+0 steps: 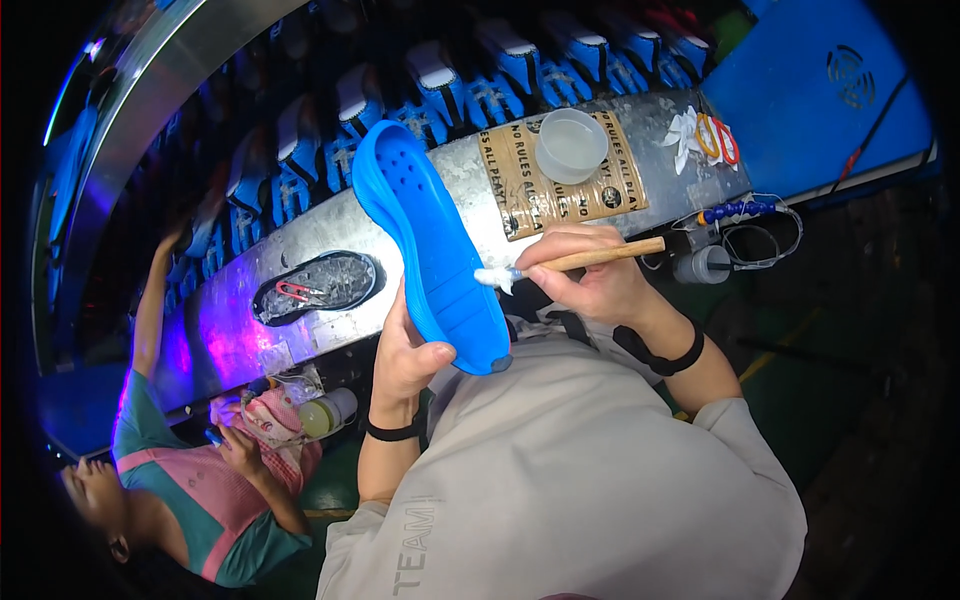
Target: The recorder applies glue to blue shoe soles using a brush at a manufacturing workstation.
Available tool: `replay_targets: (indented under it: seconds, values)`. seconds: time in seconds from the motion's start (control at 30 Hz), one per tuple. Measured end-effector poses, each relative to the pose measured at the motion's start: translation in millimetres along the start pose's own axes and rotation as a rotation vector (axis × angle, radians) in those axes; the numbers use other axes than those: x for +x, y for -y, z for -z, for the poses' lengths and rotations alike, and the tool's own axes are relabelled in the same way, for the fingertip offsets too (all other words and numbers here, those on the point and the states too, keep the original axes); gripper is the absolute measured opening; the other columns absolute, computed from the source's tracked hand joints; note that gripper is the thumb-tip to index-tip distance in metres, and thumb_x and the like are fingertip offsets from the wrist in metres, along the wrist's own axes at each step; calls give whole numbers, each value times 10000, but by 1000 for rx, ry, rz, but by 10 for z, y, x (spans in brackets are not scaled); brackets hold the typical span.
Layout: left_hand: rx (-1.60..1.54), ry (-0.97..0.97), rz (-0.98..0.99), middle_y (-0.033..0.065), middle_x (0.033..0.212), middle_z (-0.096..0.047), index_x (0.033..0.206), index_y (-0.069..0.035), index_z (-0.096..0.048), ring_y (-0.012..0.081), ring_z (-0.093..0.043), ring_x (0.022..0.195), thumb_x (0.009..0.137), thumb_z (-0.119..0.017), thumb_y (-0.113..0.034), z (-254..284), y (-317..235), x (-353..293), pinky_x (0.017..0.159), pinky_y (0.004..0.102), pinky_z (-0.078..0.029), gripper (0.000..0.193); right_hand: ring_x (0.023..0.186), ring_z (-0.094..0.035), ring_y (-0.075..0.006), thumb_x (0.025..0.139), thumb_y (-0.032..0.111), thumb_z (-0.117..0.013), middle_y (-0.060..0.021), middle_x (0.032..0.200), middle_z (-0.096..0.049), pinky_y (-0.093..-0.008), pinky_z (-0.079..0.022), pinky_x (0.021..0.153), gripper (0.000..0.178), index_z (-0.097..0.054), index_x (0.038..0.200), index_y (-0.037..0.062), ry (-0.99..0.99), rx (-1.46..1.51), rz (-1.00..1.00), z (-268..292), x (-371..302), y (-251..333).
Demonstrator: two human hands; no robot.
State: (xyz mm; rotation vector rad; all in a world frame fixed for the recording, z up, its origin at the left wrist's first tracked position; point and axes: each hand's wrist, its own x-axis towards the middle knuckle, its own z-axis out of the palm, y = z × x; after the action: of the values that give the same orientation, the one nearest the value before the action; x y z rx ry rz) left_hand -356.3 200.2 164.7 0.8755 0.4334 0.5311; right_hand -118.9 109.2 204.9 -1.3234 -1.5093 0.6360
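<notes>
A blue shoe sole (440, 262) is tilted up in front of me, its hollow inner side facing me. Near its lower end my left hand (405, 350) grips it by the left edge, thumb over the rim. My right hand (590, 275) pinches a brush with a wooden handle (605, 254). The brush's white, wet-looking head (494, 278) is at the right edge of the sole, seemingly touching it. Beyond my right hand, a round translucent tub (571, 146) of cloudy liquid stands on a brown cardboard piece (520, 205) on the metal bench.
A dark sole-shaped holder (318, 287) with red scissors lies on the metal bench (400, 300). Several shoe uppers (358, 100) line the rack behind. Scissors with yellow and red handles (716, 140) lie at right. A co-worker in a pink apron (205, 480) stands at left, one arm reaching to the rack.
</notes>
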Motion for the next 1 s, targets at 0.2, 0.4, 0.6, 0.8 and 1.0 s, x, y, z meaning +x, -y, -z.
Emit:
replay_targets:
  seconds: [0.2, 0.4, 0.6, 0.8, 1.0]
  values:
    - [6, -16, -18, 190, 1385, -523, 1522, 26, -266, 296, -578, 1248, 644, -920, -374, 15, 2, -17, 1048, 443, -492, 1166, 728, -633, -145, 872, 60, -687, -66, 838, -706, -289, -496, 653, 55, -714, 903, 23, 117, 45, -106, 97, -91, 132]
    - [52, 24, -32, 186, 1384, -526, 1525, 17, -263, 293, -580, 1245, 633, -935, -327, -50, -53, 29, 1051, 433, -493, 1169, 746, -660, -172, 883, 61, -684, -78, 857, -713, -296, -517, 686, 79, -728, 935, 22, -81, 41, -12, 79, 54, 121]
    - [82, -34, -85, 190, 1389, -526, 1531, 15, -259, 298, -572, 1259, 618, -943, -260, -93, -109, 14, 1066, 438, -480, 1174, 678, -624, -246, 833, 56, -698, -100, 767, -659, -347, -499, 633, 90, -720, 911, 18, -58, -62, 107, 68, 5, 135]
    - [140, -75, -106, 195, 1398, -521, 1533, 17, -264, 305, -557, 1278, 617, -934, -243, -139, -119, -20, 1088, 442, -454, 1165, 660, -609, -233, 824, 50, -698, -83, 743, -643, -345, -489, 614, 50, -701, 865, 23, 27, -34, 81, 82, -105, 208]
    - [150, -37, -94, 191, 1400, -518, 1539, 8, -259, 304, -555, 1278, 613, -937, -227, -88, -78, -13, 1083, 439, -457, 1171, 669, -619, -199, 845, 47, -694, -76, 777, -672, -326, -488, 614, 62, -714, 898, 22, 5, 77, -20, 109, -155, 207]
